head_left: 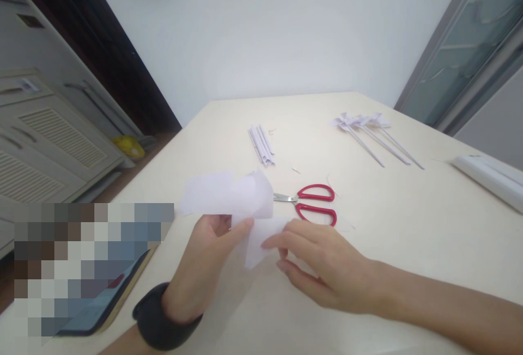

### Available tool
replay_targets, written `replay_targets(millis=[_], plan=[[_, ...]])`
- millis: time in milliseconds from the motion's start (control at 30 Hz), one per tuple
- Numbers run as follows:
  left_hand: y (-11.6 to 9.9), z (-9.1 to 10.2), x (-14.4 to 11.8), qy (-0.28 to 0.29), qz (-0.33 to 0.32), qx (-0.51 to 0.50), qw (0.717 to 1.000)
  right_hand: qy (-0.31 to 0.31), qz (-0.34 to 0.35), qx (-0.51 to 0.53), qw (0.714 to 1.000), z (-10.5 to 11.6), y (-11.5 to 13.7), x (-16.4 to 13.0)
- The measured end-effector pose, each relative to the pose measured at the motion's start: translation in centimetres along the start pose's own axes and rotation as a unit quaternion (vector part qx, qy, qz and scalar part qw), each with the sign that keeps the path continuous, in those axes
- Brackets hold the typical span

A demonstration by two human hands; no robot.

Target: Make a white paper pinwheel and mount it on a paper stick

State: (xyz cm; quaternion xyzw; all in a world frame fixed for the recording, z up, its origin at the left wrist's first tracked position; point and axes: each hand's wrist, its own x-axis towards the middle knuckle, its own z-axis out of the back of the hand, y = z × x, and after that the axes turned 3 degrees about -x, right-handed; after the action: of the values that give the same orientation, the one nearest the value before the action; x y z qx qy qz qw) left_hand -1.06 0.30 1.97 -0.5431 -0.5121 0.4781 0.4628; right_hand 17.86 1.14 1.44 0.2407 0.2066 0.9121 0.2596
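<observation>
A white paper piece (251,194), curled and partly folded, is held over the table at the centre. My left hand (216,243) pinches its lower part, thumb on top and the other fingers partly hidden beneath the paper. My right hand (322,262) is at the paper's lower right flap, its fingers bent and touching the edge; the thumb is apart below. Another flat white sheet (208,190) lies behind the left hand, partly covered by the held piece. Red-handled scissors (314,202) rest just beyond the right hand, their blade tips hidden behind the paper.
Several rolled paper tubes (261,145) lie at the table's middle back. Paper pinwheels on sticks (368,134) lie at the back right, and a white roll (490,181) sits at the right edge. A tablet-like device (106,306) is at the left, mostly blurred out. Paper scraps (296,170) are scattered about.
</observation>
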Motion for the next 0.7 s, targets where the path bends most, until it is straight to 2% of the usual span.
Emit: replay_targets(millis=[67, 133, 267, 533, 700], plan=[[0.07, -0.07, -0.04, -0.010, -0.004, -0.012, 1.000, 0.047, 0.007, -0.025, 0.999, -0.33, 0.24, -0.11], [0.07, -0.18, -0.06, -0.018, -0.009, -0.025, 1.000, 0.064, 0.008, -0.047, 0.997, -0.58, 0.29, -0.16], [0.02, -0.20, 0.04, -0.011, 0.005, -0.039, 0.999, 0.066, 0.022, -0.069, 0.995, -0.69, 0.11, -0.18], [-0.11, -0.05, 0.14, -0.003, 0.083, -0.084, 0.993, 0.085, 0.059, -0.070, 0.992, -0.56, 0.04, -0.10], [-0.25, -0.23, 0.15, -0.019, 0.079, -0.097, 0.992, 0.093, 0.069, -0.029, 0.993, -0.73, 0.08, -0.13]])
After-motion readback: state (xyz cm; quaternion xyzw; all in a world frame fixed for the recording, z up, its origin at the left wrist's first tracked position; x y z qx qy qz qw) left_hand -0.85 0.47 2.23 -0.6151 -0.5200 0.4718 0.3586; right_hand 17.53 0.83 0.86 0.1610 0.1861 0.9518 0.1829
